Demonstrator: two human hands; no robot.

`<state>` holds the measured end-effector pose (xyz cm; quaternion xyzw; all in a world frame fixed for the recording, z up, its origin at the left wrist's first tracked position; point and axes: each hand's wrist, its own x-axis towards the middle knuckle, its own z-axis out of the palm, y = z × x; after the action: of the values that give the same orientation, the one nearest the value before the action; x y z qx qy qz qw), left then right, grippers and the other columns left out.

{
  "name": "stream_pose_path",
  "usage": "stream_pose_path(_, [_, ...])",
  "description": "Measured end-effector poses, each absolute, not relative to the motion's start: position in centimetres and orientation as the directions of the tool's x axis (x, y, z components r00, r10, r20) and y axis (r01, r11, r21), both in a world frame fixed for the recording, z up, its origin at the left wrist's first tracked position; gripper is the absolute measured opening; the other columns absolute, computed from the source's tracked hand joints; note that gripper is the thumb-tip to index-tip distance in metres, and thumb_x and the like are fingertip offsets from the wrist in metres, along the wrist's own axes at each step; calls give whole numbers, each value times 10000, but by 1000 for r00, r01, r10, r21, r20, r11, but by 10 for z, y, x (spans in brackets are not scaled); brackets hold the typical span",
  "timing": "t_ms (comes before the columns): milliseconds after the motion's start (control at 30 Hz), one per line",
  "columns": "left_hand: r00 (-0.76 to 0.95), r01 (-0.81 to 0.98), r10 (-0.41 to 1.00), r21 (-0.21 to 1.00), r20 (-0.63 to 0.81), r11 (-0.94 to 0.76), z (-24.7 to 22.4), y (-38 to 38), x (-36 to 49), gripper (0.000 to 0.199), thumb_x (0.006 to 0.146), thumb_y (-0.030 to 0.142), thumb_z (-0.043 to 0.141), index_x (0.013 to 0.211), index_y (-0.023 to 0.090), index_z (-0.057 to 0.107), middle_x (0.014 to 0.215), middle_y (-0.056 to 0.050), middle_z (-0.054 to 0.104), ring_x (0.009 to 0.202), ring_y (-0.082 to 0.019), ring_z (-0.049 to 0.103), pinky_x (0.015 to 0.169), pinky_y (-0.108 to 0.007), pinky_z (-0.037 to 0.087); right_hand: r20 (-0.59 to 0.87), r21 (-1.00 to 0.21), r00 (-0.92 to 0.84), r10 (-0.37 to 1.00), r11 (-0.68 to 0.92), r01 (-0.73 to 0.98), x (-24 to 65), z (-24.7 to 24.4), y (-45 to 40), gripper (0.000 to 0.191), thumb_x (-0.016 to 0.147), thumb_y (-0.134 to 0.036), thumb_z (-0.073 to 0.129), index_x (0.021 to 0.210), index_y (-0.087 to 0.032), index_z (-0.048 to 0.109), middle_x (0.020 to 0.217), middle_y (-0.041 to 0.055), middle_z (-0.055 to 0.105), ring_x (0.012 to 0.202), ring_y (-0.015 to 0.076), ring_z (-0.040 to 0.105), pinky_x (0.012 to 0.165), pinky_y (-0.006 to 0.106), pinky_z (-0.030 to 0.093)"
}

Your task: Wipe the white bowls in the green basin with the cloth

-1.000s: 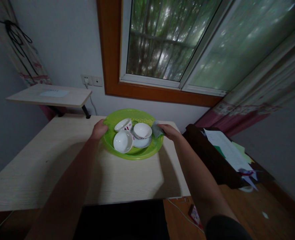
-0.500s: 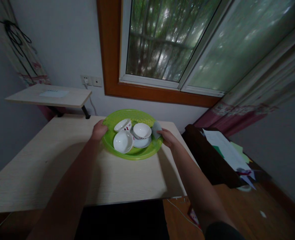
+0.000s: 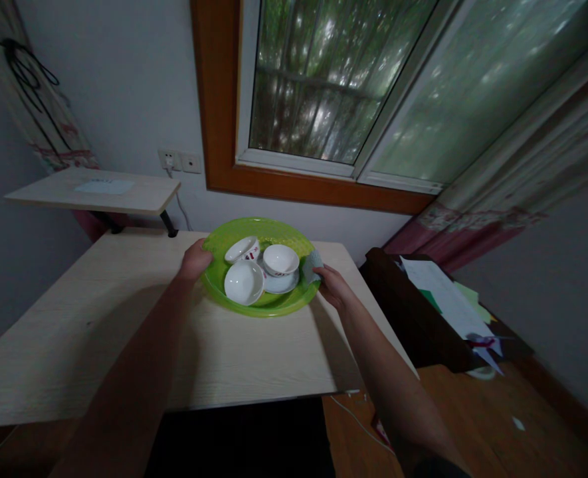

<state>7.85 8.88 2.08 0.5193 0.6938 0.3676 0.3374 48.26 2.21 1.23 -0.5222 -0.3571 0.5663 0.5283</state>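
A round green basin (image 3: 274, 310) is over the back of the light wooden table. In it are three white bowls: one tilted at the back left (image 3: 242, 250), one at the front left (image 3: 244, 282), and one on the right (image 3: 280, 259), above a white dish (image 3: 281, 284). My left hand (image 3: 195, 259) grips the basin's left rim. At the right rim, my right hand (image 3: 331, 284) has its fingers closed on a grey-green cloth (image 3: 312, 265) lying over the edge.
A small raised shelf (image 3: 94, 192) with a paper on it stands at the table's (image 3: 254, 358) back left. Right of the table is a dark brown piece of furniture (image 3: 408, 312) bearing papers. A window and wall sockets are behind.
The view has shifted slightly. My right hand sits a little closer in over the cloth at the rim; my left hand still grips the basin.
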Motion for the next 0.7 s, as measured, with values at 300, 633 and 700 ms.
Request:
stream_pose_path(300, [-267,486,960,847,-90,214,24,89,81,665,774,33,657,1405,209,774,1330,-130,835,1179,-312,792,962,-361,607,-374,-900,1,928,-362,-243,478,25,61,219,875,-285,634,1034,-222,771,926,108,873,1058,311,852,1013,422,684])
stream_pose_path(633, [-293,489,955,849,-56,200,20,83,84,558,822,50,653,1354,176,764,1319,-144,824,1140,-307,786,936,-354,587,-286,-945,70,956,-269,-186,487,11,12,124,910,-256,748,1003,-199,807,1043,118,881,984,280,832,979,388,680])
stream_pose_path(700, [-304,487,951,851,-48,198,17,83,84,528,839,57,653,1338,188,762,1311,-136,826,1139,-301,786,928,-343,582,-248,-952,80,965,-228,-203,486,10,1,178,916,-274,762,1071,-214,823,1139,104,881,1054,271,825,997,371,674])
